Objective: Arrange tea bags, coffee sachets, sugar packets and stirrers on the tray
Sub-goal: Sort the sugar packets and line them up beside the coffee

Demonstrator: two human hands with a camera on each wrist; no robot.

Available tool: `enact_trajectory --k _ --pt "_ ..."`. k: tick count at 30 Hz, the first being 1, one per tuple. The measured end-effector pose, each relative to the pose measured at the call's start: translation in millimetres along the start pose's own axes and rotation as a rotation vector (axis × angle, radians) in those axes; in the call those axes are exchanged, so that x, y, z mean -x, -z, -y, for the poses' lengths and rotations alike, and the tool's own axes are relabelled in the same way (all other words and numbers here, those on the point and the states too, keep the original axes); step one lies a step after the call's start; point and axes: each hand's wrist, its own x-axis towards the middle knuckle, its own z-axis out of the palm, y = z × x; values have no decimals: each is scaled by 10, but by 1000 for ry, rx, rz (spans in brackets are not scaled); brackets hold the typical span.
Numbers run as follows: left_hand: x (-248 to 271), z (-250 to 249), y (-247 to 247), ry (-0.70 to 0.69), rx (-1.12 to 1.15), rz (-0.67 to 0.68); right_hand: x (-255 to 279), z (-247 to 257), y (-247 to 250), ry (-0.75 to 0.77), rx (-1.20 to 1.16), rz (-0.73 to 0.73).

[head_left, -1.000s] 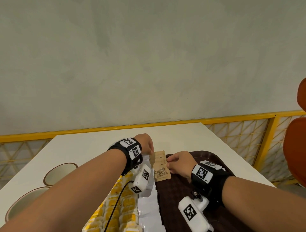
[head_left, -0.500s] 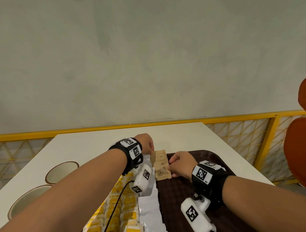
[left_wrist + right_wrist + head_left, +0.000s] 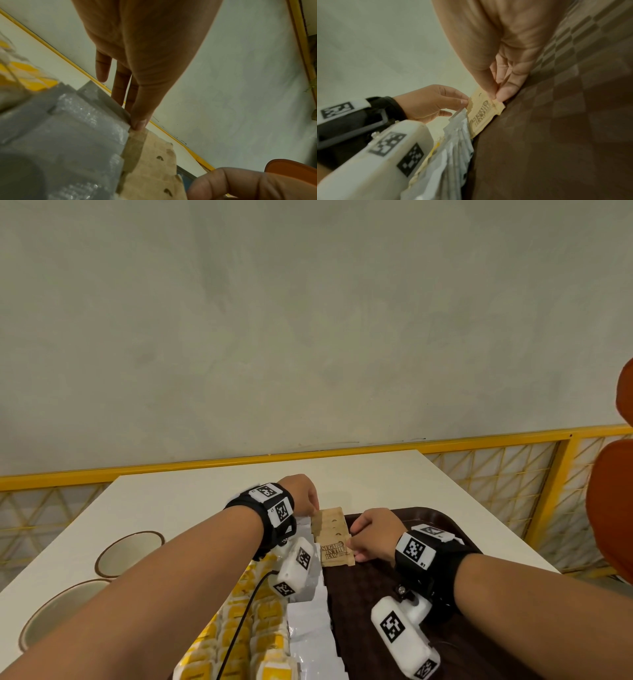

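Observation:
A row of overlapping brown sugar packets (image 3: 331, 537) lies along the left edge of the dark brown tray (image 3: 376, 604). My right hand (image 3: 353, 546) pinches the right edge of the nearest packet (image 3: 485, 112) between thumb and finger. At the row's far left corner, my left hand (image 3: 312, 510) touches the packets (image 3: 154, 159) with a fingertip; its other fingers are fairly straight. To the left of the packets lie white sachets (image 3: 311, 625), and further left yellow tea bags (image 3: 246, 631). No stirrers are in view.
Two cream bowls with brown rims (image 3: 130, 553) (image 3: 58, 614) stand on the white table (image 3: 359, 474) at the left. A yellow railing (image 3: 479, 436) runs behind the table. An orange chair (image 3: 613, 508) is at the right.
Both hands stay at the sugar packet row, which has barely shifted.

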Motion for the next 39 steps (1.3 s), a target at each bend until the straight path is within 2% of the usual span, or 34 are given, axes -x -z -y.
enact_trajectory --k 5,9,14,20,22,24,26,27,29,32,36,39 --pt "14 -3 -1 4 11 -3 17 12 -8 23 54 -36" --pt "18 -13 4 1 12 -2 4 1 -23 106 77 -93" --pt "3 -18 7 -5 -1 -3 45 -32 -178 181 -42 73" --pt "171 -51 173 -45 27 -93 94 131 4 41 -77 21" --pt "351 -107 330 -90 119 -126 287 258 214 4 -175 123" --pt "610 -202 500 -162 172 -107 584 420 471 42 -186 293" --pt "1122 -406 423 -222 236 47 1186 381 739 81 -7 487" --pt "1285 -459 480 -274 237 68 1297 425 863 144 142 554" --pt "1728 -593 365 -369 182 155 1652 300 988 195 450 637" --pt "2367 -771 60 -467 74 358 2110 -39 1034 223 850 749" --pt "2858 -916 -413 -544 -93 523 2456 -415 1006 276 1138 704" --pt "3014 -923 -752 -568 -144 457 2562 -569 932 303 1143 632"
